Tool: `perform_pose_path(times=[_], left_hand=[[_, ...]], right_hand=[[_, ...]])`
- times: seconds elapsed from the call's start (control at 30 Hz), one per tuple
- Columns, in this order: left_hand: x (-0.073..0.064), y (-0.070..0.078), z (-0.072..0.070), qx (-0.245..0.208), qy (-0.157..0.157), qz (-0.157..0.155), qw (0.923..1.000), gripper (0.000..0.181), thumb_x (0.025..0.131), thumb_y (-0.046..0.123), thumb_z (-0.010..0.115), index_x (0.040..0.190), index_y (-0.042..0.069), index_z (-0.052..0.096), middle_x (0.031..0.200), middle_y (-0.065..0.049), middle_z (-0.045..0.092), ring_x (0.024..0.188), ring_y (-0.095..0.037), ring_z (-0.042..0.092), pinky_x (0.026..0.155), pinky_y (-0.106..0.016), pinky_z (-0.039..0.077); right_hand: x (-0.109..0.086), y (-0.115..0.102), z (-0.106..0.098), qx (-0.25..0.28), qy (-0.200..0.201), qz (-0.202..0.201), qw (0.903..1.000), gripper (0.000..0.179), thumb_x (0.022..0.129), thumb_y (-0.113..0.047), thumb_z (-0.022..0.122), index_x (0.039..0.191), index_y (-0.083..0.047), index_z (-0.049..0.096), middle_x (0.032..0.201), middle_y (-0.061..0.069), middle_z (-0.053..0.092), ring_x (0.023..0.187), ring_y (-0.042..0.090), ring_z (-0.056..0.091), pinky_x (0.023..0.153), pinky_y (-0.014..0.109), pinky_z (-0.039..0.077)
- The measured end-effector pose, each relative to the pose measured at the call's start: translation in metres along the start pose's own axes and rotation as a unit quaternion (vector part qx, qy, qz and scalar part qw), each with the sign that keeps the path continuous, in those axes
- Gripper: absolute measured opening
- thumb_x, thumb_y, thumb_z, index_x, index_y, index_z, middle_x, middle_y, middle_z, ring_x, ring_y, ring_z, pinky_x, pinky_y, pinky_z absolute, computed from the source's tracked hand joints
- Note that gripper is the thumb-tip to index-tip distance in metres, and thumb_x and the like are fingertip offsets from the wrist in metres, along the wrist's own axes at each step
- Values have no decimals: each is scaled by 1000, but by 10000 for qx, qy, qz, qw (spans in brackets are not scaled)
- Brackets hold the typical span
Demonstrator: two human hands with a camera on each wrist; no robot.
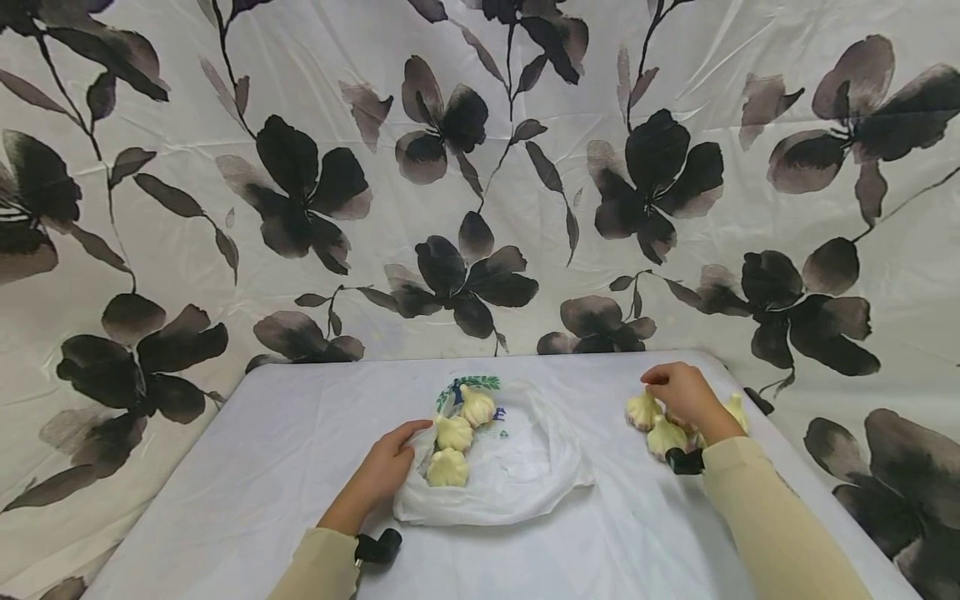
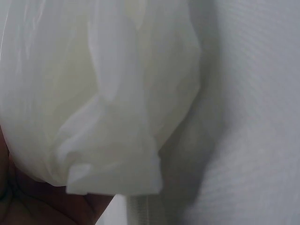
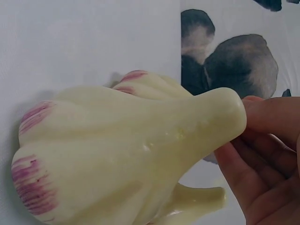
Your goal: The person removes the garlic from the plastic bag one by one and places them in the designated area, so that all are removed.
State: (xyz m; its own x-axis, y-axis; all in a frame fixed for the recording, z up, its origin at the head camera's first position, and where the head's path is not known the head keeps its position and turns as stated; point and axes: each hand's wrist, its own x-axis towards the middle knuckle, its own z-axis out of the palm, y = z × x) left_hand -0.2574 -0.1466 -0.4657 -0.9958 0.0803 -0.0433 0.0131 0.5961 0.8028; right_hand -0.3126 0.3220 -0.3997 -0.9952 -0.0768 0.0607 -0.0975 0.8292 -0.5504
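A white plastic bag (image 1: 510,502) with green and blue print lies spread on the table. Several garlic bulbs (image 1: 447,468), pale yellow, sit along its left side. My left hand (image 1: 382,471) grips the bag's left edge, thumb on top; in the left wrist view the crumpled bag (image 2: 112,117) hides most of the fingers. At the right, my right hand (image 1: 688,398) reaches over a group of garlic bulbs (image 1: 663,437) and its fingertips pinch at a stem. Close up, a bulb with purple streaks (image 3: 103,154) partly covers those fingertips (image 3: 269,112).
The table (image 1: 315,433) has a white cover. Its right edge runs close beside the garlic group, with one bulb (image 1: 736,410) near that edge. Behind the table hangs a white cloth (image 1: 555,208) with dark flowers.
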Motion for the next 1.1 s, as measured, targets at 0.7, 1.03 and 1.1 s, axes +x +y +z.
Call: perform_pose_path(times=[0.7, 1.03, 1.1], left_hand=[[0, 3, -2, 33, -22, 40, 10000, 49, 97, 6, 37, 140, 24, 51, 151, -11, 43, 143, -36, 34, 114, -59, 29], [0, 1, -5, 105, -18, 147, 9998, 50, 96, 4, 36, 140, 23, 51, 151, -13, 43, 142, -36, 34, 114, -59, 29], [0, 1, -5, 120, -10, 154, 9998, 50, 96, 4, 37, 140, 23, 51, 151, -12, 43, 142, -36, 35, 114, -59, 29]], right_hand=[[4, -32, -1, -177, 321, -809, 9960, 23, 92, -12, 60, 110, -1, 70, 110, 20, 69, 104, 37, 65, 87, 48, 54], [4, -59, 4, -204, 169, -971, 9949, 24, 92, -13, 60, 113, -4, 70, 114, 17, 68, 105, 35, 64, 88, 49, 54], [3, -63, 5, -175, 172, -1063, 9940, 24, 92, -13, 60, 112, -5, 70, 113, 17, 68, 105, 35, 64, 88, 49, 54]])
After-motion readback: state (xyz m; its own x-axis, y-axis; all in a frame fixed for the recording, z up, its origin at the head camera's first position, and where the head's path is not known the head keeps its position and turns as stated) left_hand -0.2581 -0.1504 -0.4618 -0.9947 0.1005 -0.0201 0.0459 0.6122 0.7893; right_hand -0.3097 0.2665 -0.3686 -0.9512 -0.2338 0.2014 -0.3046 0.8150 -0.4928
